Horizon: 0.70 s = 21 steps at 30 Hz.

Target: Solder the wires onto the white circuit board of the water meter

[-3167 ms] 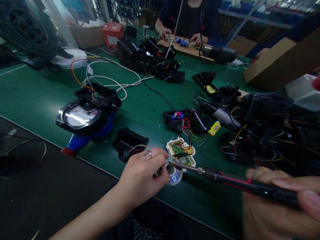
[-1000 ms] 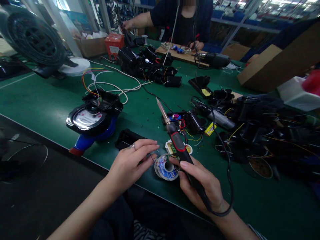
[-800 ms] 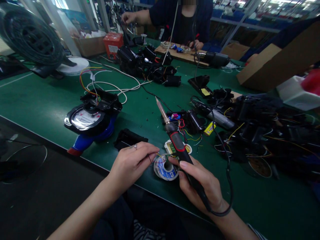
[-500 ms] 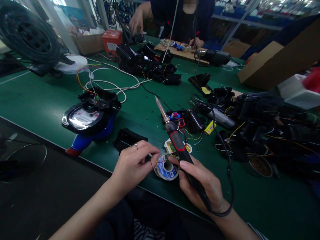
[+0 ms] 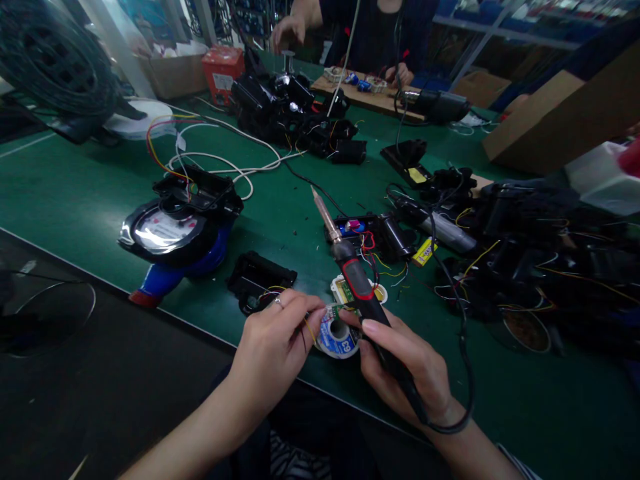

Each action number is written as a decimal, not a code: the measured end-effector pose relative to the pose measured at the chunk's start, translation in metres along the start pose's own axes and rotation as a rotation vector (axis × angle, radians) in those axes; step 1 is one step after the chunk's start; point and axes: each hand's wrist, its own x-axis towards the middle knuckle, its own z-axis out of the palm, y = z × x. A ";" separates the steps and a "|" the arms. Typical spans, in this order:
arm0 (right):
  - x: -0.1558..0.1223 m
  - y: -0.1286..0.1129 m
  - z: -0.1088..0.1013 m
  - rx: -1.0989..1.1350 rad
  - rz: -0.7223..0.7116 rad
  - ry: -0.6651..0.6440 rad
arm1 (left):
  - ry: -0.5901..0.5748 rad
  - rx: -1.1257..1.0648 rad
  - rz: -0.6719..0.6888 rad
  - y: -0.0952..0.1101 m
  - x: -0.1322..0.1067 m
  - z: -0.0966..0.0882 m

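My right hand (image 5: 413, 363) is wrapped round a soldering iron (image 5: 356, 277), its tip pointing up and away over the table. Its fingertips also reach a small green circuit board (image 5: 336, 309) above a blue-labelled solder spool (image 5: 334, 343). Pinched in my left hand (image 5: 275, 343) are thin wires (image 5: 309, 330), yellow and dark, at the board's left edge; the fingertips partly hide them. Just beyond the spool lies a white-framed part (image 5: 340, 288), half covered by the iron. A black plastic housing (image 5: 263, 275) rests beyond my left hand.
A blue device with a clear round face (image 5: 167, 235) sits left. Black housings (image 5: 510, 233) with loose wires crowd the right, beside a yellow box (image 5: 425, 252). A red box (image 5: 223, 72) and a fan (image 5: 60, 67) stand at the back. Opposite, a co-worker's hand (image 5: 290, 32) is raised.
My hands keep their holds and have barely moved, while the view has shifted slightly. Across the table, the co-worker's hand has lifted away from the parts there.
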 end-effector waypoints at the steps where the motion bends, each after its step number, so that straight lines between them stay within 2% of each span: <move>1: 0.000 0.000 0.000 0.000 -0.002 0.004 | -0.007 0.012 -0.007 0.001 -0.001 0.001; 7: -0.001 0.000 0.000 0.016 -0.007 -0.001 | 0.048 -0.009 -0.077 0.006 0.000 0.006; 18: 0.000 -0.004 -0.003 0.075 0.037 0.012 | 0.036 0.040 0.000 0.000 -0.006 0.009; 21: -0.001 -0.005 -0.005 0.097 0.050 0.060 | 0.049 0.042 -0.005 0.000 -0.004 0.009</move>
